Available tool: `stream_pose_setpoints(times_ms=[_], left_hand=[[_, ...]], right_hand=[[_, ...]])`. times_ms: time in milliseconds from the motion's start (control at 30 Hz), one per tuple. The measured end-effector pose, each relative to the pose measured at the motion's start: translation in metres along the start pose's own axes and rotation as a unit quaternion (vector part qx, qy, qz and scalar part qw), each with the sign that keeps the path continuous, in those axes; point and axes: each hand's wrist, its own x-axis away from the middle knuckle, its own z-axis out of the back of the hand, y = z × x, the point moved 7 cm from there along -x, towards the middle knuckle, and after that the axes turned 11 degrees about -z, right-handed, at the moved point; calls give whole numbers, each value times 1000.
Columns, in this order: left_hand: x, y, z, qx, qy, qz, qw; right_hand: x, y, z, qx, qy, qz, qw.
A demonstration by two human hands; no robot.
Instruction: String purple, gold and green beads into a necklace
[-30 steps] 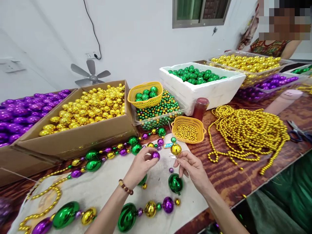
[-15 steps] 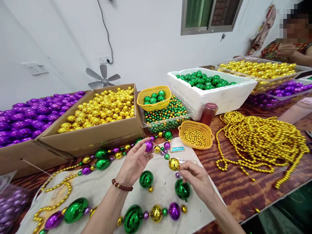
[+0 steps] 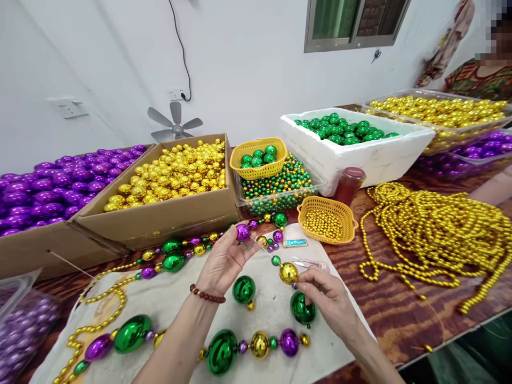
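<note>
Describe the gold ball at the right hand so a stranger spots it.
On the wooden table, find the pale cloth, then the right hand over it. The gold ball is at its fingertips. Unlike the gold lookalike nearer the camera, it meets that hand.

1 head-worn camera
It looked forward and down across the table (image 3: 394, 322), left hand (image 3: 220, 261) and right hand (image 3: 326, 293) close, wall (image 3: 248, 64) beyond.

The left forearm (image 3: 170, 349) enters from 7 o'clock and points towards 1, its hand (image 3: 225, 255) partly palm-up, thumb and index pinched, the other fingers loosely curled. The right forearm (image 3: 372, 354) enters between 4 and 5 o'clock, aiming towards 10; its hand (image 3: 326, 296) shows its back, thumb and fingertips drawn together.
</note>
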Motion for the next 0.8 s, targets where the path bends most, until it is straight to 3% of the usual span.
stream_pose_setpoints(times_ms=[267,567,800], left_hand=[[2,1,-6,-23,-21,-7,999],[7,7,-24,-84,-29,-79,993],[14,2,-39,-96,-47,-102,989]], right_hand=[[-1,1,0,0,4,-2,1000],[-6,9,-4,-37,15,-17,999],[-17,-3,-7,-52,23,7,998]])
